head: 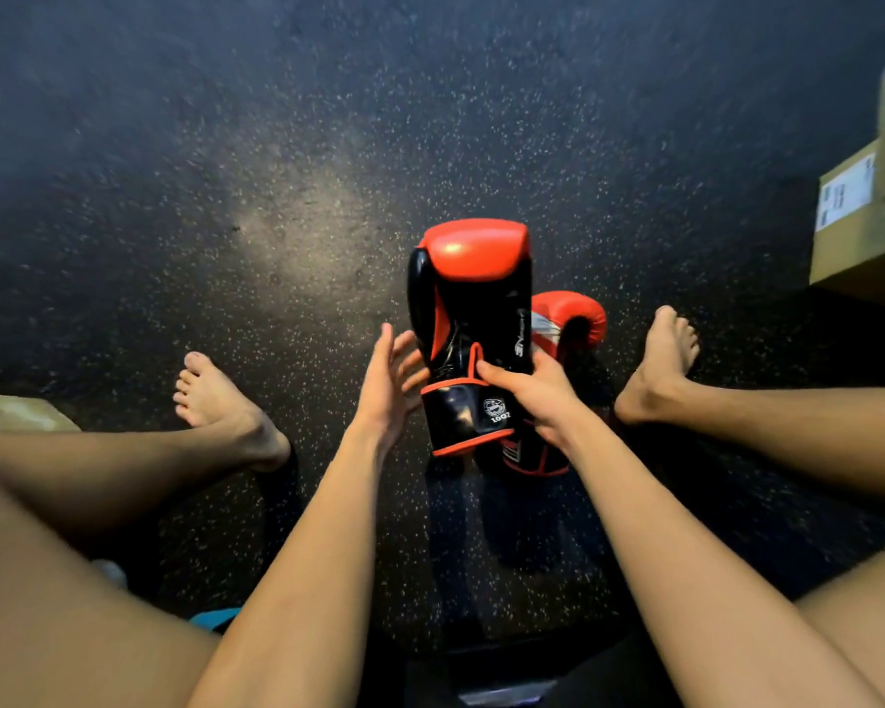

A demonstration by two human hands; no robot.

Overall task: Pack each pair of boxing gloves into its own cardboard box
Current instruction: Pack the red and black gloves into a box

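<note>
A: Our right hand (535, 401) gripped the upper glove (473, 324) at its cuff; our left hand (392, 380), fingers spread wide, held nothing just beside it.

B: The second glove (565, 324) lay beneath our right fingers, unsecured. We judged it might slip away; the cardboard box (862, 222) stood well apart.

Speckled dark floor (226, 196): cardboard box (859, 232), bare feet (226, 406).

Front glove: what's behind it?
Behind the front glove sits a second glove; its red top and part of its cuff show. The right hand and front glove cover the rest.
</note>
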